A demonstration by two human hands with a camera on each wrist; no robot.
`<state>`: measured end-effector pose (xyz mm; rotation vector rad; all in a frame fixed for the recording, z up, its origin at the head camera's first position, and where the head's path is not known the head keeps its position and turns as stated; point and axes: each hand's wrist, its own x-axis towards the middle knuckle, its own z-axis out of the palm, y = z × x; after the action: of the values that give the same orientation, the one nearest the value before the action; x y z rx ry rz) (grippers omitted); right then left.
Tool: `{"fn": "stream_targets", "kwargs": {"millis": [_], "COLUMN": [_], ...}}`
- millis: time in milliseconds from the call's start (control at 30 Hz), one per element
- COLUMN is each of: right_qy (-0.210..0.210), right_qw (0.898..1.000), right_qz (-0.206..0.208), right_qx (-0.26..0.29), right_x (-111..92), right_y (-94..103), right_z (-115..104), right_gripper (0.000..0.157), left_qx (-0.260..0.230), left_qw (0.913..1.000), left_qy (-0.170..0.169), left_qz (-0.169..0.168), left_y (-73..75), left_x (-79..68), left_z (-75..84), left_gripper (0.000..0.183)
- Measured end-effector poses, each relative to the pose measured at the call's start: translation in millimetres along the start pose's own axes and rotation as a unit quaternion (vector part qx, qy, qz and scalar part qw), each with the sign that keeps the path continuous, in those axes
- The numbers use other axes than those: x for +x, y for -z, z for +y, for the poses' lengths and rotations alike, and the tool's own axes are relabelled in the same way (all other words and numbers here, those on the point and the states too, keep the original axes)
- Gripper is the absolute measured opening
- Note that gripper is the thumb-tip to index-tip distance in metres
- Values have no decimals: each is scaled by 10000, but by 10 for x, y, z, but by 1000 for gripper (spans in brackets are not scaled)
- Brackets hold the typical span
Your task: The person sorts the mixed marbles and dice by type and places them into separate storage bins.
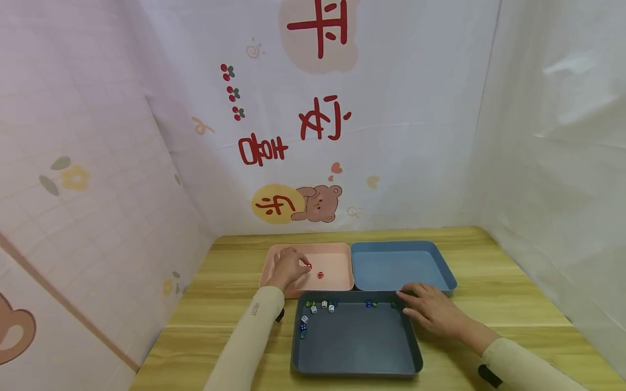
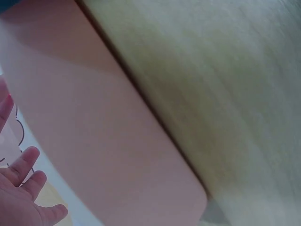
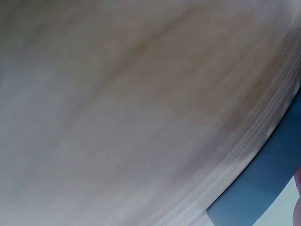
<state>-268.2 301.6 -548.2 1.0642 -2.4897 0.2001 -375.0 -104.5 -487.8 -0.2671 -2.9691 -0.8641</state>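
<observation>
Apparently, the red die [image 1: 309,266] is a light and stiff thing, so I judge that it asks for only very little force. It is in the left hand [image 1: 288,266], whose grip pinches it at the fingertips, over the pink tray [image 1: 337,266]; whether the die touches the bottom of it, I cannot tell. A second red die [image 1: 320,275] lies near, inside the same tray. Because such a die looks hard and smooth, it may slip or turn if the fingers press on an edge; it is better to take it by two opposite flat faces. It should not break easily, but from a drop it can probably bounce and roll. The right hand [image 1: 427,309] holds no die; its fingers lie loosely extended at the far right corner of the dark tray [image 1: 357,342]. There, white dice [image 1: 314,309], blue dice [image 1: 303,327] and green pieces [image 1: 374,304] sit near the walls, which likely leave less room for the fingertips.
</observation>
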Motion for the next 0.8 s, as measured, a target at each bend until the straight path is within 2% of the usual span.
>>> {"fn": "stream_targets", "kwargs": {"millis": [233,333,433,800], "right_qy": [2,-12,-25,59], "right_qw": [10000,10000,10000,10000], "right_qz": [-23,-57,-59,29], "right_qx": [29,74,59,-46], "right_x": [8,11,19,36], "right_y": [1,4,13,53], "right_z": [-4,-8,-10,-41], "right_gripper": [41,42,42,40], "left_qx": [6,55,31,-85], "left_qw": [9999,9999,9999,9995], "left_qy": [115,99,67,-205], "left_qz": [-30,32,72,208], "left_y": [-89,-107,-98,-32], "left_x": [63,77,77,18], "left_z": [-69,-82,-83,-80], "left_gripper": [7,14,22,22]}}
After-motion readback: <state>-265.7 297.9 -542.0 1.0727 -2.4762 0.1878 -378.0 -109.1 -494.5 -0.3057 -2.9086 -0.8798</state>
